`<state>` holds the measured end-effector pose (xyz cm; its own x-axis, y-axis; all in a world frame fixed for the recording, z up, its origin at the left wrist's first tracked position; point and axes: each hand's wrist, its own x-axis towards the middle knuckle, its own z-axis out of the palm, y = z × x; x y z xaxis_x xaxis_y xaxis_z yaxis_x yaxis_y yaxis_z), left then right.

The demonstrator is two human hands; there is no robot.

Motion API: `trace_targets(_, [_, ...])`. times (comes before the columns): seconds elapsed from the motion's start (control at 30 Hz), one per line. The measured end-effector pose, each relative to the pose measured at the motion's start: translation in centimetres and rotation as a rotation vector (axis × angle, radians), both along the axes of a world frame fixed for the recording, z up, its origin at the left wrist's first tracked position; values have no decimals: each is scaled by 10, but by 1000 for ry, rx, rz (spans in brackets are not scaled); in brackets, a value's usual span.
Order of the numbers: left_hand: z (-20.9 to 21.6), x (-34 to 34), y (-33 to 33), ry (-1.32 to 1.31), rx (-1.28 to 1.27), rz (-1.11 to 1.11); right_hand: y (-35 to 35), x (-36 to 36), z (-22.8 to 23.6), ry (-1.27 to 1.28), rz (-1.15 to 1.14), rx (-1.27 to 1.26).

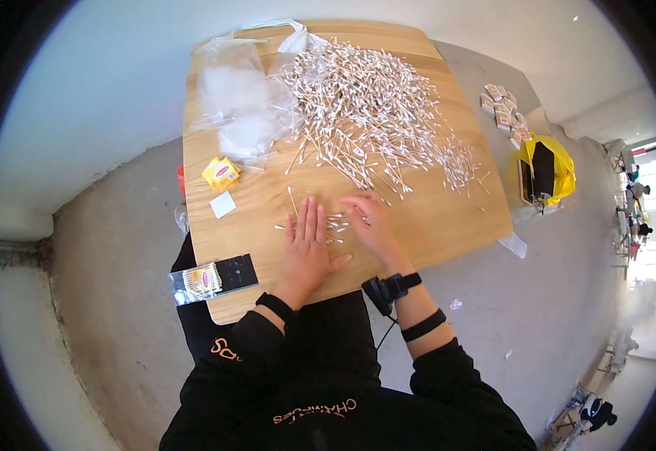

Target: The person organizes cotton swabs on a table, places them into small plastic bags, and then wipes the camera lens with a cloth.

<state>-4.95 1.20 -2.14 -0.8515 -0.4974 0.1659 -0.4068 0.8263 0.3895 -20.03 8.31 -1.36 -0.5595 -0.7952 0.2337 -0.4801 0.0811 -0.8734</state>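
My left hand [307,252] lies flat on the wooden table [433,218], fingers stretched out, over a few loose cotton swabs [336,223]. Their white tips stick out on both sides of it; the middles are hidden underneath. Just to the right, my right hand [374,227] has its fingers curled in, with a white swab tip showing at them. How many swabs it grips is hidden. Beyond both hands spreads a large heap of cotton swabs [365,105], white-tipped with pale sticks, tangled in all directions.
Clear plastic bags [241,98] lie at the far left. Nearer are yellow cards [221,174] and a white square [222,204]. A packed swab bag [202,280] rests on a black plate [236,273] at the left edge. Small boxes [503,113] and a yellow bag [561,169] stand right.
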Motion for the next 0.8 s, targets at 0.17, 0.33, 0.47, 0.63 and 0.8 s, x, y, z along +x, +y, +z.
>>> trace_targets(0.17, [8, -4, -1, -99, -14, 15, 36, 12, -2, 251, -168, 126])
trace_targets(0.33, [7, 15, 13, -116, -14, -46, 48, 3, 0, 192, -106, 256])
trace_targets(0.47, [16, 35, 21, -124, -2, -89, 44, -8, -2, 92, -235, 273])
trace_targets(0.63, [16, 37, 24, -122, -43, -84, 11, -2, -11, 130, -276, 228])
trace_targets(0.8, [14, 34, 25, -134, -48, -38, -10, 13, 11, 98, 229, 415])
